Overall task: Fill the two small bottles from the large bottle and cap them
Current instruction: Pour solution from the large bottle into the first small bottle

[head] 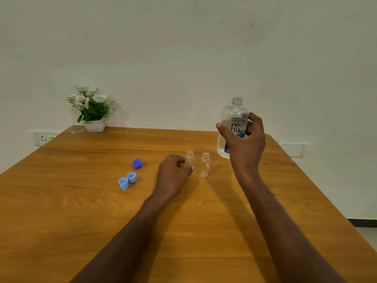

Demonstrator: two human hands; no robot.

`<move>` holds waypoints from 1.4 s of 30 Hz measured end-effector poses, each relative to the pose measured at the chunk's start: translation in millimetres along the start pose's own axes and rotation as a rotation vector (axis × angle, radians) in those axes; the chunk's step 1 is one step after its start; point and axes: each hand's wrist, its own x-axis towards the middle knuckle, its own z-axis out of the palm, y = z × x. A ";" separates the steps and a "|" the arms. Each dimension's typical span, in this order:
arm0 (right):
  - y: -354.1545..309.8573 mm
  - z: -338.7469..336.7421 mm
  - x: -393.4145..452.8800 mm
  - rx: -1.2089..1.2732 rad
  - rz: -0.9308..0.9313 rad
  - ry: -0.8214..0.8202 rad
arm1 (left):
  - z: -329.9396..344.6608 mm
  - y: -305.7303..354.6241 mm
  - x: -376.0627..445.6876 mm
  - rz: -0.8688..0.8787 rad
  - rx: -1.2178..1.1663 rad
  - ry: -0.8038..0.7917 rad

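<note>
The large clear bottle (233,121), uncapped and labelled "renu", stands upright at the far right of the wooden table (81,211); my right hand (244,144) grips its body. Two small clear bottles stand open mid-table. My left hand (173,174) holds the left small bottle (189,157) between thumb and fingers. The right small bottle (204,165) stands free just beside it. A dark blue cap (137,163) and two light blue caps (123,183) (131,177) lie to the left of my left hand.
A white pot of artificial flowers (91,111) stands at the table's far left corner, against the wall. A wall socket (42,137) sits left of the table, another plate (292,148) on the right.
</note>
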 end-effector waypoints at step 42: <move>100.3 34.4 11.3 -0.548 -0.341 -0.338 | 12.2 -11.4 57.6 0.131 -0.241 0.114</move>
